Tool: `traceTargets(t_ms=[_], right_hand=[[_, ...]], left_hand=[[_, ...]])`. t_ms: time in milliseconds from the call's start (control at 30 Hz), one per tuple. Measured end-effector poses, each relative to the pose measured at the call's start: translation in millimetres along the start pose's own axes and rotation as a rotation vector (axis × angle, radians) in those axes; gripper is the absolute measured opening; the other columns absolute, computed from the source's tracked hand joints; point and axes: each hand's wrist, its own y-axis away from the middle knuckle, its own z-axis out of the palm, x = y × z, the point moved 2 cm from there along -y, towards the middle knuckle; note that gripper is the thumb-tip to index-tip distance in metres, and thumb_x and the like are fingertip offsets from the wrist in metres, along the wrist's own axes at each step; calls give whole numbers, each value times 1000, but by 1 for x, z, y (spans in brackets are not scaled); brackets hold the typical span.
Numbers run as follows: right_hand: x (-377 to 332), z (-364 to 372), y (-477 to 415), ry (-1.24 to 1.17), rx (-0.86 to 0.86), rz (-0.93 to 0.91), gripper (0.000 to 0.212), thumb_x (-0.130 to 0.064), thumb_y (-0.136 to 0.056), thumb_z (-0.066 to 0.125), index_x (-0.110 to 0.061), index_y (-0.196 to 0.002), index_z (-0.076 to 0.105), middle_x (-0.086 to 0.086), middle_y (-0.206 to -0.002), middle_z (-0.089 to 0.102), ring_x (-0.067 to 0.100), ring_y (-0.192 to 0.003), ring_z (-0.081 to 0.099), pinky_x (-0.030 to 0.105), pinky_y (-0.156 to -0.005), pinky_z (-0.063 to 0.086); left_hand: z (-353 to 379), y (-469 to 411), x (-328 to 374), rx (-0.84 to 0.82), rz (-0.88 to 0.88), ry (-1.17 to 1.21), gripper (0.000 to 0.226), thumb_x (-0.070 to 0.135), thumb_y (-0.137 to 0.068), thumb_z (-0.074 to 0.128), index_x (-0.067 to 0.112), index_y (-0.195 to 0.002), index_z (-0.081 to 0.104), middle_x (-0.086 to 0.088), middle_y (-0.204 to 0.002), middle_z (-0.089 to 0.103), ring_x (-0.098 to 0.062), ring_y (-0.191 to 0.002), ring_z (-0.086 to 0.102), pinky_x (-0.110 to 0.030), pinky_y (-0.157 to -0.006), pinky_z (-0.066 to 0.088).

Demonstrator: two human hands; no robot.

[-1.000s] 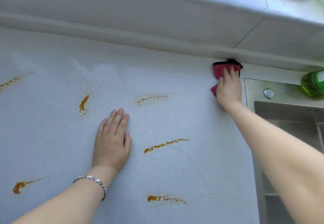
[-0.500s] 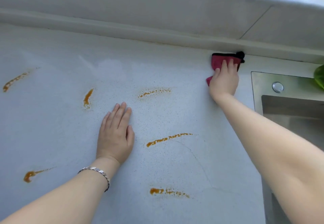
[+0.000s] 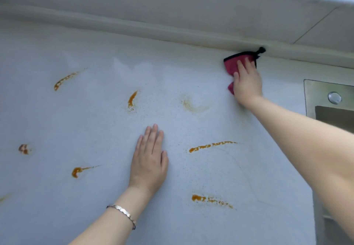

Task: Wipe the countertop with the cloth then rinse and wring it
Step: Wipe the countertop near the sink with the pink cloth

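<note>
Head view: the right hand [image 3: 247,83] presses the red cloth [image 3: 232,65] flat under straight fingers at the back edge of the surface [image 3: 95,120], near the sink [image 3: 314,95]. The left hand [image 3: 148,160] lies flat, fingers extended, holding nothing. Wiping looks barely begun: orange smears [image 3: 212,146] dot the middle and front. The next move is probably a firm sweep of the cloth leftward across them.

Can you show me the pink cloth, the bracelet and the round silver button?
pink cloth [image 3: 232,63]: head view, bare fabric near its black edge.
bracelet [image 3: 122,213]: head view, middle links.
round silver button [image 3: 334,97]: head view, its centre.
</note>
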Motion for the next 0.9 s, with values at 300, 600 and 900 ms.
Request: traceTargets(t_ms=[300,600,900], right_hand=[[-65,34,119,-29,-128,-709,40,-43,-91,37,-27,-120,58,11,-138,49,30,-131,39,38,-105,29],[-49,19,-13,-64,37,-148,40,-25,-97,34,-14,-135,42,14,-150,30,30,-140,23,34,-111,19],[-49,32,149,-84,-272,-1039,37,-32,-95,35,-16,-118,59,12,-129,58,30,-121,52,35,-98,41]], left_hand=[[2,6,-3,-3,5,17,52,21,-81,40,3,-130,38,-20,-136,48,-27,-130,31,-34,-112,15],[3,6,-2,24,26,-16,53,25,-81,42,-1,-127,46,-21,-135,49,-28,-129,32,-34,-112,13],[4,5,-2,5,23,-49,53,25,-80,41,-1,-126,46,-22,-134,50,-29,-128,33,-34,-111,15]])
